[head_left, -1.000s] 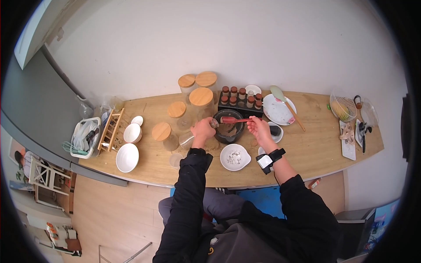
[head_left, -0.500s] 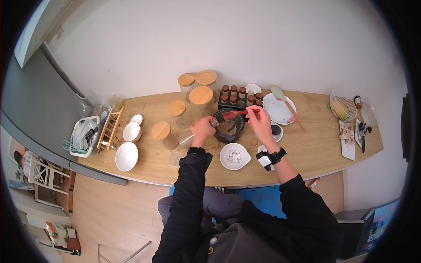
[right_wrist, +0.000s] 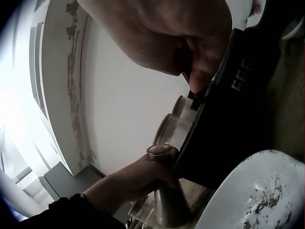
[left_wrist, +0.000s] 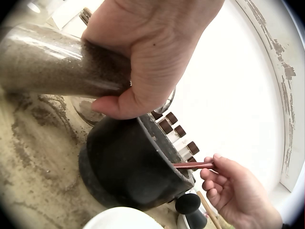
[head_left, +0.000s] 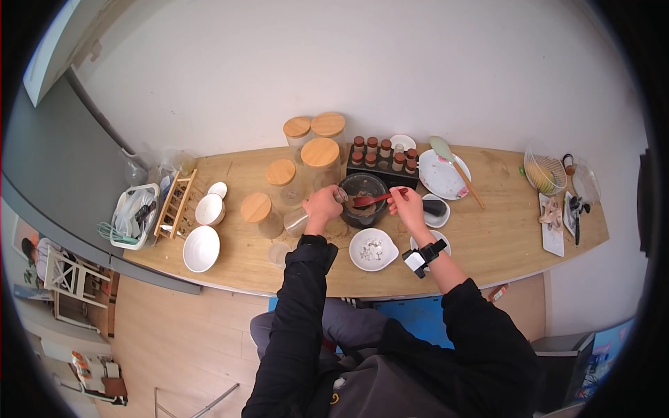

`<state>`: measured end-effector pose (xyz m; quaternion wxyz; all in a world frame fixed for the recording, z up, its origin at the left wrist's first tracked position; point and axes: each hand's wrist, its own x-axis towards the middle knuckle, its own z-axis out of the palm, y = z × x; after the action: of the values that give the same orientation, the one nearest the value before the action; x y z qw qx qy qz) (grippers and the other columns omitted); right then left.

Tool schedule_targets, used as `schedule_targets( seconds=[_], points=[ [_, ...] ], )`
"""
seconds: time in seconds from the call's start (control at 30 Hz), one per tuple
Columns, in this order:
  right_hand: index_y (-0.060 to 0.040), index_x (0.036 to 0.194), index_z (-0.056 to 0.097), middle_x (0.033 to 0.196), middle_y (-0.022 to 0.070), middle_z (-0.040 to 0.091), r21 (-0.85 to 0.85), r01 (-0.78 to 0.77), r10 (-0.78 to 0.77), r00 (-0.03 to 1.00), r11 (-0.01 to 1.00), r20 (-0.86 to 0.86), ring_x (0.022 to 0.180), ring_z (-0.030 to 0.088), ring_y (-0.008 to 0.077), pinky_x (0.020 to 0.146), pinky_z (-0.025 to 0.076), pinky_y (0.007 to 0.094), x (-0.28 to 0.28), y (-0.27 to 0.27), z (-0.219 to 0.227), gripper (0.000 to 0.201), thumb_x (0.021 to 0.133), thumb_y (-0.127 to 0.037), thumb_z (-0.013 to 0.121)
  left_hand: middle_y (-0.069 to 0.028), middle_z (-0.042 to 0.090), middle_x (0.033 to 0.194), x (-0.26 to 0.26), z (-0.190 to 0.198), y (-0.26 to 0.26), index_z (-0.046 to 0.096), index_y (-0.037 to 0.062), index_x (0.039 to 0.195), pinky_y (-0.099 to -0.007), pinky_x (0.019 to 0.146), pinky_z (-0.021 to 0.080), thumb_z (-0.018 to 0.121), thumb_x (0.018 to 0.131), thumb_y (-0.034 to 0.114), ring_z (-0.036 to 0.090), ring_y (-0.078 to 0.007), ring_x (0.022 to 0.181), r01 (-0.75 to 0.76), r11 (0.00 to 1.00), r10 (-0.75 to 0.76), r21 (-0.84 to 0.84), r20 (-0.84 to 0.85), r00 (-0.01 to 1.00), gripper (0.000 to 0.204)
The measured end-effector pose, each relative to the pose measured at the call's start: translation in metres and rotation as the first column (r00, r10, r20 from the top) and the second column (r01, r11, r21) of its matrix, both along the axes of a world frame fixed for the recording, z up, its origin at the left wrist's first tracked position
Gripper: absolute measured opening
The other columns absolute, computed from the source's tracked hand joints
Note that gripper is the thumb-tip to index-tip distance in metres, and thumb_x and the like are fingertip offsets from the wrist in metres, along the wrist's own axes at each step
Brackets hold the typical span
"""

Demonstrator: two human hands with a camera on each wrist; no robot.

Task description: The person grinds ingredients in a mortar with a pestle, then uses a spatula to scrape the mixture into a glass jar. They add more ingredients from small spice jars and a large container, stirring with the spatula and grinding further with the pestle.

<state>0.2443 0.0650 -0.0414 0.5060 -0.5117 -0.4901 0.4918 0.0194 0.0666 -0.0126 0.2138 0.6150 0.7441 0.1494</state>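
My left hand (head_left: 322,207) grips a clear glass bottle (left_wrist: 52,62) around its neck; the bottle leans with its mouth at the left rim of a black mortar (head_left: 362,218). Dark powder shows through the glass in the left wrist view. My right hand (head_left: 410,209) pinches the handle of a small red spatula (head_left: 369,200), whose head is down inside the mortar, over brownish powder. In the left wrist view the mortar wall (left_wrist: 128,162) hides the spatula's head. A white spouted bowl (head_left: 362,259) with pale bits in it stands in front of the mortar.
Wooden-lidded jars (head_left: 320,153) stand left of and behind the mortar. A black rack (head_left: 383,174) of red-capped bottles is behind it. To the right lie a dark pestle (head_left: 435,207) and a floral plate (head_left: 439,182). White bowls (head_left: 201,249) stand at left.
The red spatula has been lifted and tilted, then lowered into the mortar by my right hand. My left hand and the bottle have stayed nearly still.
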Motion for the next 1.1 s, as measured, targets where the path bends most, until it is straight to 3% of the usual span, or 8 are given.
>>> schedule_targets(
  seconds=[0.07, 0.2, 0.27, 0.37, 0.6, 0.8, 0.9, 1.1],
  points=[
    [-0.0003, 0.1, 0.061, 0.077, 0.0062, 0.062, -0.068, 0.033, -0.041, 0.992, 0.997, -0.119, 0.061, 0.058, 0.0106, 0.055, 0.05, 0.0236, -0.003, 0.0, -0.011, 0.024, 0.092, -0.023, 0.058, -0.0002, 0.066, 0.1, 0.0, 0.003, 0.0, 0.065, 0.0295, 0.094, -0.0481, 0.094, 0.035, 0.06, 0.068, 0.012, 0.057, -0.0243, 0.107, 0.008, 0.999, -0.006, -0.047, 0.032, 0.999, 0.032],
    [-0.001, 0.103, 0.061, 0.08, 0.0055, 0.062, -0.159, 0.044, -0.09, 0.951, 0.986, -0.295, 0.064, 0.059, 0.0113, 0.059, 0.052, 0.0241, -0.008, -0.003, -0.02, 0.024, 0.093, -0.022, 0.058, 0.0004, 0.066, 0.098, 0.0, -0.001, 0.002, 0.065, 0.0285, 0.093, -0.047, 0.092, 0.036, 0.06, 0.068, 0.011, 0.058, -0.0241, 0.105, -0.004, 1.0, 0.005, -0.022, 0.01, 1.0, 0.031],
    [-0.0013, 0.103, 0.061, 0.08, 0.0053, 0.062, -0.17, 0.046, -0.102, 0.937, 0.984, -0.335, 0.066, 0.059, 0.0115, 0.061, 0.052, 0.0244, -0.008, -0.003, -0.023, 0.023, 0.093, -0.022, 0.058, 0.0018, 0.067, 0.092, 0.001, -0.001, 0.0, 0.065, 0.0266, 0.09, -0.0447, 0.086, 0.04, 0.058, 0.066, 0.01, 0.06, -0.0245, 0.1, -0.006, 1.0, 0.007, 0.023, -0.022, 1.0, 0.029],
    [-0.0015, 0.104, 0.061, 0.082, 0.0053, 0.062, -0.186, 0.045, -0.117, 0.91, 0.982, -0.398, 0.068, 0.06, 0.0117, 0.064, 0.053, 0.0247, -0.008, -0.003, -0.028, 0.023, 0.093, -0.022, 0.057, -0.0004, 0.066, 0.101, 0.001, 0.004, 0.0, 0.065, 0.0296, 0.096, -0.0477, 0.094, 0.035, 0.061, 0.068, 0.012, 0.057, -0.0244, 0.107, -0.002, 0.999, 0.001, -0.046, -0.007, 1.0, 0.032],
    [-0.0014, 0.105, 0.061, 0.085, 0.0054, 0.062, -0.191, 0.048, -0.147, 0.825, 0.98, -0.546, 0.072, 0.059, 0.0116, 0.064, 0.052, 0.0246, -0.001, -0.01, -0.013, 0.023, 0.093, -0.021, 0.057, 0.0, 0.066, 0.102, -0.001, 0.0, 0.002, 0.065, 0.0305, 0.096, -0.0474, 0.094, 0.035, 0.061, 0.069, 0.013, 0.056, -0.0242, 0.108, 0.004, 0.999, -0.004, -0.049, -0.006, 1.0, 0.032],
    [-0.0005, 0.107, 0.061, 0.085, 0.0055, 0.062, 0.038, 0.023, -0.009, 0.94, 0.999, -0.342, 0.072, 0.06, 0.011, 0.065, 0.052, 0.0234, -0.003, -0.025, 0.023, 0.023, 0.093, -0.018, 0.057, 0.0007, 0.067, 0.093, 0.001, 0.0, 0.0, 0.064, 0.028, 0.09, -0.0448, 0.088, 0.04, 0.06, 0.066, 0.011, 0.061, -0.0253, 0.1, -0.016, 1.0, 0.016, 0.014, -0.022, 1.0, 0.03],
    [-0.0002, 0.106, 0.061, 0.085, 0.0053, 0.062, 0.284, -0.128, 0.146, 0.989, 0.95, -0.04, 0.073, 0.061, 0.0106, 0.066, 0.052, 0.023, -0.013, -0.035, 0.034, 0.021, 0.093, -0.015, 0.057, 0.0008, 0.067, 0.093, 0.002, 0.001, -0.001, 0.065, 0.0282, 0.09, -0.0447, 0.088, 0.04, 0.06, 0.066, 0.011, 0.061, -0.0252, 0.1, -0.028, 0.999, 0.028, 0.018, -0.028, 0.999, 0.03],
    [-0.0026, 0.101, 0.062, 0.086, 0.006, 0.062, 0.481, -0.049, -0.094, 0.959, 0.875, 0.267, 0.072, 0.06, 0.0116, 0.062, 0.049, 0.0244, -0.011, -0.032, 0.056, 0.015, 0.09, -0.012, 0.059, 0.0011, 0.067, 0.095, 0.001, 0.0, 0.0, 0.065, 0.0285, 0.093, -0.0459, 0.089, 0.038, 0.06, 0.067, 0.011, 0.059, -0.0248, 0.102, -0.008, 1.0, 0.008, -0.006, -0.011, 1.0, 0.031]
  ],
)
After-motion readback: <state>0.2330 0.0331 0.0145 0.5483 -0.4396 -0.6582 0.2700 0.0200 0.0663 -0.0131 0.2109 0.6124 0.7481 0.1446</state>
